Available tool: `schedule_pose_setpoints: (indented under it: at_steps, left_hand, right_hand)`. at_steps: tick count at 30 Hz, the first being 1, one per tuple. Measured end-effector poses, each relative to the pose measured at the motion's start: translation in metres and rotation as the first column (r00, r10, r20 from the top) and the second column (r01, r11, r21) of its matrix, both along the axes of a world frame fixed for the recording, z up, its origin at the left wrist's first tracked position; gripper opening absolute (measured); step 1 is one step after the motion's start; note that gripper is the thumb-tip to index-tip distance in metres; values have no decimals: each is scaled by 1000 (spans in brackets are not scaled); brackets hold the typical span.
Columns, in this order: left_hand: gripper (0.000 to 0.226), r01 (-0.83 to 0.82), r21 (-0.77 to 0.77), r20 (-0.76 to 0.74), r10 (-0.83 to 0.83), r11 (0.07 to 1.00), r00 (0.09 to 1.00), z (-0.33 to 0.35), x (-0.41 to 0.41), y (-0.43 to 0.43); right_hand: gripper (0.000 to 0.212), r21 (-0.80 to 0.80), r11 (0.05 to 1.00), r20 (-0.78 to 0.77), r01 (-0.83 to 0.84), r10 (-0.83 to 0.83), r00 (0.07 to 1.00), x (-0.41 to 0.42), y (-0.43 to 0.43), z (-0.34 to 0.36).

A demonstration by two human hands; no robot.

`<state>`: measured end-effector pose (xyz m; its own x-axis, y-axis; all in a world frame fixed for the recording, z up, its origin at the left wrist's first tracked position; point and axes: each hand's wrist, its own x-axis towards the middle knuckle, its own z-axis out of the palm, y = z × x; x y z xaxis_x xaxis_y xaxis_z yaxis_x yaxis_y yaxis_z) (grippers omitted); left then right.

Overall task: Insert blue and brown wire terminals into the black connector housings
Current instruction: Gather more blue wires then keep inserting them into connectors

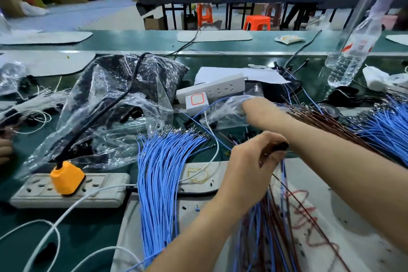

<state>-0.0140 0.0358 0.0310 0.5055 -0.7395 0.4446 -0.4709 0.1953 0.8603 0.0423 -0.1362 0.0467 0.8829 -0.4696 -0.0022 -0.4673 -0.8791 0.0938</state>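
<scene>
Hands: two in view. Left hand [251,161], near centre, has its fingers curled round a black connector housing [281,146]. Blue and brown leads [271,227] hang from that grip down over the grey work mat [342,216]. Right hand [254,107] is stretched far across to a small clear bag [225,113] holding dark parts. Its fingers are blurred against the plastic, so its grip cannot be told.

Loose blue wires: two lots. The centre blue bundle [161,172] fans out left of the left hand, terminals pointing far. The right blue bundle [386,126] lies at the right edge.

Brown wire bundle [320,121]: one, just left of the right blue bundle, its near part hidden by the right forearm.

Power strips: two. The grey power strip [99,192] sits near left and carries an orange plug [66,178]; the white power strip [212,90] sits far centre, with a white adapter [195,100] against its near side.

Also noted:
- one large crumpled plastic bag [132,86] at far left, covering dark parts
- one water bottle [353,51] at far right
- two orange stools [257,22] beyond the bench
- part of another person's hand [4,150] at the left edge
</scene>
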Motion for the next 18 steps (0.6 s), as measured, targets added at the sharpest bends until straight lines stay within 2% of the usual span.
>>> schedule_pose_setpoints:
  at_steps: [6, 9, 11, 12, 14, 16, 18]
  left_hand:
    - [17, -16, -30, 53, 17, 999, 998, 0, 2, 2]
    - [18, -24, -42, 77, 27, 999, 997, 0, 3, 0]
    - [19, -36, -45, 70, 39, 998, 997, 1, 2, 0]
    - [18, -40, -48, 50, 42, 998, 998, 1, 2, 1]
    - [18, -32, -66, -35, 30, 997, 999, 1, 4, 1]
    - [18, -23, -91, -104, 14, 996, 994, 1, 5, 1]
    - [18, 3, -95, -155, -18, 996, 988, 2, 5, 1]
  right_hand:
    - [36, -212, 977, -103, 13, -36, 994, 15, 6, -4]
    - [36, -169, 986, -97, -11, -5, 995, 16, 5, -1]
    - [34, -87, 993, -40, -85, 82, 996, 11, 8, 7]
    - [31, -38, 990, 13, -137, 138, 990, 6, 10, 13]
    - [24, 126, 972, 213, -199, 170, 962, -13, 16, 26]
    - [18, 294, 922, 448, -251, 99, 889, -42, 26, 42]
    - [19, 457, 824, 620, -335, -25, 784, -80, 35, 52]
